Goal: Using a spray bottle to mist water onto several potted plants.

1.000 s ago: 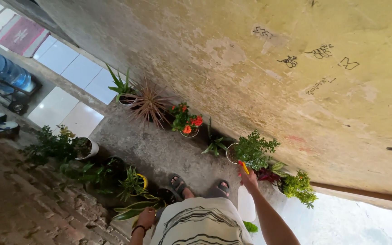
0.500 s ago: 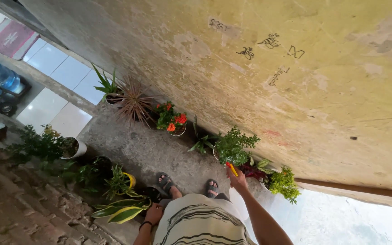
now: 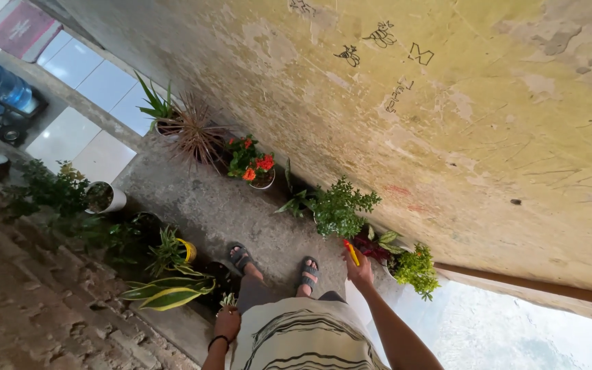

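Yellow-and-red tool (image 3: 351, 252) stood up out of the right hand (image 3: 360, 273), whose fingers were wrapped around its lower end; what kind of tool it was could not be made out. It sat just near of a bushy green potted plant (image 3: 340, 209) against the stained wall (image 3: 447, 123). The left hand (image 3: 227, 322), with a dark band at the wrist, hung low beside a striped-leaf plant (image 3: 166, 294), its fingers curled around a small pale sprig (image 3: 228, 300). Both forearms were cut off by the bottom edge. Sandalled feet (image 3: 275, 264) stood on the concrete floor (image 3: 200, 205) between two rows of pots.
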